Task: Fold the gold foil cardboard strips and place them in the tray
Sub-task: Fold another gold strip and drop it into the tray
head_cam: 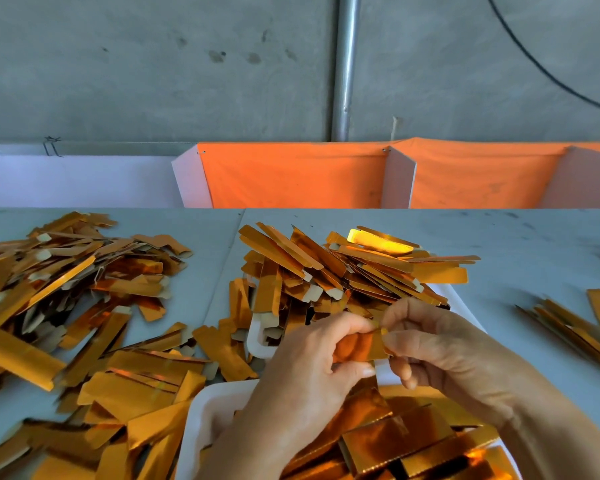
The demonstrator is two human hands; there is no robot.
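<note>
Between both hands, creased gold strip

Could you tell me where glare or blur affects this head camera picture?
Head view: glare blows out one gold strip atop the far pile; the strips at the right edge are blurred; the wide lens bends the black cable; both hands and the strip they hold stay fairly sharp.

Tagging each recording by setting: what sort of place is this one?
Probably a small packaging or craft workshop bench. Heaps of gold foil cardboard strips cover the grey table, white trays hold folded pieces, and a bare concrete wall stands behind.
</note>
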